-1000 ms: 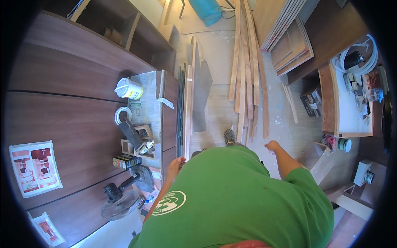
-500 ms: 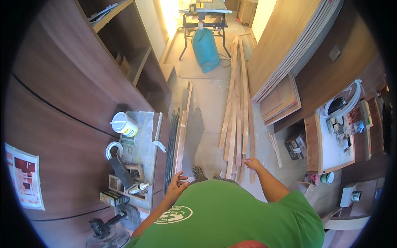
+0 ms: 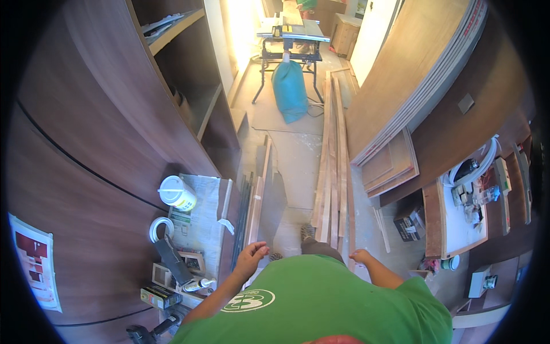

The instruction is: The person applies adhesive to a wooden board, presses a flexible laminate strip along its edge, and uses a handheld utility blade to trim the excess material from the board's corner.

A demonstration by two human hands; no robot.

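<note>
My left hand hangs at the left of my body, its fingers loosely bent and holding nothing that I can see. It is nearest to the long dark and pale strips lying beside the cabinet. My right hand hangs on the other side, fingers loosely curled and apparently with nothing in them. Close ahead of it, long wooden strips lie lengthwise on the floor. Below my green shirt, one shoe is forward beside these strips.
A table saw with a teal dust bag stands ahead; a person's green sleeve shows behind it. Leaning panels flank the right. On the left cabinet top are a white bucket, a tape roll and a sealant tube.
My view has shifted, so the saw and bag appear lower. One foot has come forward. My left hand's fingers are more curled, and the right hand has dropped back from the strips.
</note>
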